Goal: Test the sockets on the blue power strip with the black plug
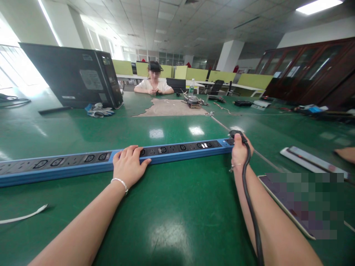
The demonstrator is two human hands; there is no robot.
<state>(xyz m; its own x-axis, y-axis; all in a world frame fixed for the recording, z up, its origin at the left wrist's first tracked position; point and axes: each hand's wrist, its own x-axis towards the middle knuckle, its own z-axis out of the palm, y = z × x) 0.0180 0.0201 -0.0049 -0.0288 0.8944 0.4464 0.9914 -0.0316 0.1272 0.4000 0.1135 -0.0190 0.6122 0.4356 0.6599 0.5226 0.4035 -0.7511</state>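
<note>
A long blue power strip (172, 158) with black sockets lies across the green table, running out of view at the left. My left hand (129, 162) rests over its middle, fingers on the top and thumb along the near side. At the strip's right end, my right hand (240, 149) is closed around a black plug (235, 133). The plug's prongs point left, above the end of the strip; whether they touch it I cannot tell. From the plug a thick black cable (247, 184) hangs down along my right forearm and leaves at the bottom edge.
A black computer case (74, 77) stands at the left, with gloves (99, 110) before it. A person (154, 83) sits across the green table (177, 207). A tablet-like device (288, 207) lies right of my forearm. A white cable (24, 218) lies at the left.
</note>
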